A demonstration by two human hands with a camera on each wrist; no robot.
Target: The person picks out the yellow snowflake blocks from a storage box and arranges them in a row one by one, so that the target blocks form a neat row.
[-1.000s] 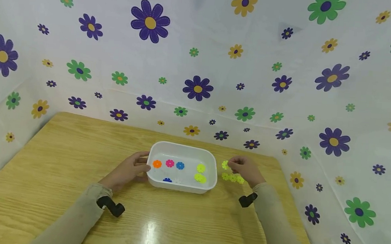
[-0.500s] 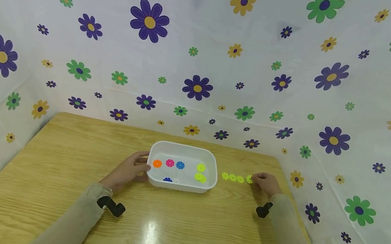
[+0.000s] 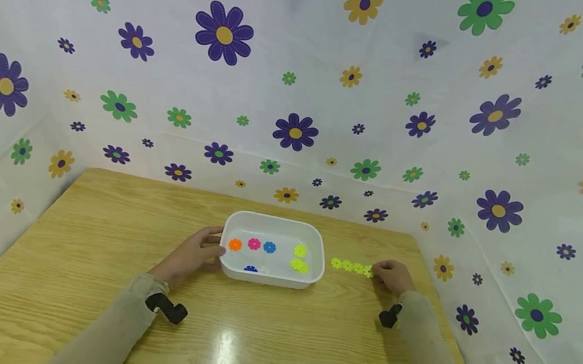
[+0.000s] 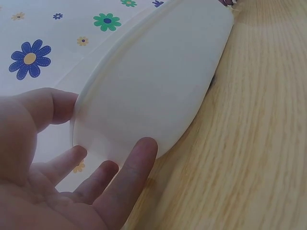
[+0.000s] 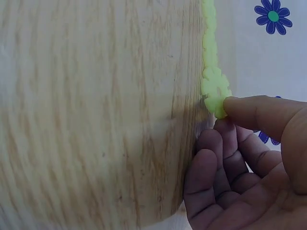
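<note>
My left hand (image 3: pixel 189 258) grips the left end of a white plastic tub (image 3: pixel 270 279), thumb over the rim and fingers along the outer wall (image 4: pixel 148 81). To the right of the tub, my right hand (image 3: pixel 394 276) pinches a yellow snowflake disc (image 5: pixel 215 90) between thumb and fingertip. That disc sits at the right end of a row of yellow snowflake discs (image 3: pixel 347 265) on the table. Inside the tub lie an orange disc (image 3: pixel 235 244), a pink disc (image 3: pixel 254 243), a blue disc (image 3: pixel 269 247) and yellow discs (image 3: pixel 300 251); the front wall partly hides a dark blue disc (image 3: pixel 250 269).
The wooden table (image 3: pixel 281 333) runs back to a white cloth with printed flowers (image 3: pixel 298 92), which also hangs along the left and right sides. A black wrist mount (image 3: pixel 166 308) sits on the left sleeve, another mount (image 3: pixel 390 316) on the right.
My right hand carried the yellow snowflake disc from behind the row round to its right end, then slightly left against the last disc. The left hand and tub stayed put.
</note>
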